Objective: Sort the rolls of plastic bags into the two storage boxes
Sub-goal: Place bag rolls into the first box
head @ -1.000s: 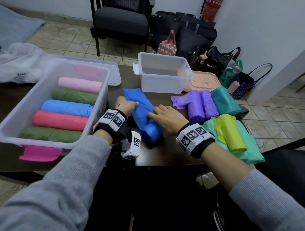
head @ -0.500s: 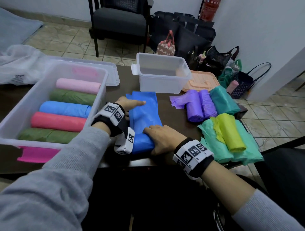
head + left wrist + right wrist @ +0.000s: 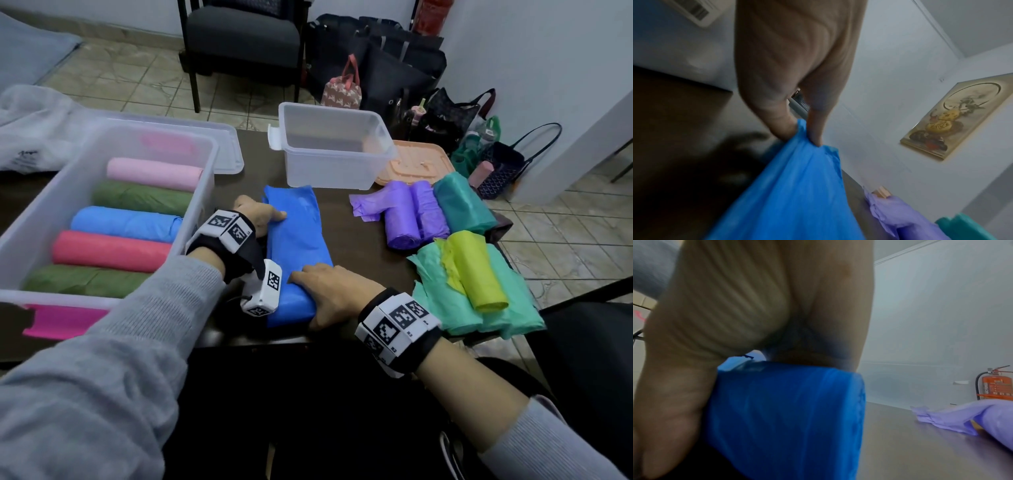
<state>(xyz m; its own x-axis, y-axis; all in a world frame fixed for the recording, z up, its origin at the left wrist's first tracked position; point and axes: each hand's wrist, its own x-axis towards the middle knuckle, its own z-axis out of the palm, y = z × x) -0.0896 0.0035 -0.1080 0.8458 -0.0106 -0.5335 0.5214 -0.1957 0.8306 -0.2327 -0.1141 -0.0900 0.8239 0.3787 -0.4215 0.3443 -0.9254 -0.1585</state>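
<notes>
A blue roll (image 3: 298,240) of plastic bags lies partly unrolled on the dark table (image 3: 342,219), lengthwise toward me. My left hand (image 3: 274,219) pinches the loose sheet's left edge between thumb and finger (image 3: 813,129). My right hand (image 3: 305,301) wraps over the rolled end (image 3: 787,410) near the table's front edge, thumb down its side. The large clear box (image 3: 202,192) at left holds several rolls: pink, green, blue, red, green. The small clear box (image 3: 329,164) at the back looks empty. Purple rolls (image 3: 411,219), a teal roll (image 3: 459,202) and a yellow-green roll (image 3: 479,270) on mint-green rolls (image 3: 442,301) lie at right.
A clear lid (image 3: 226,150) lies behind the large box, and a peach lid (image 3: 418,161) beside the small one. A white plastic bag (image 3: 30,130) sits at the far left. A chair (image 3: 239,34) and several bags (image 3: 394,68) stand on the floor beyond the table.
The blue roll has turned from slanted to lengthwise. My right hand drew the rolled end toward the front edge, laying out more sheet, while my left hand stayed at the sheet's left edge.
</notes>
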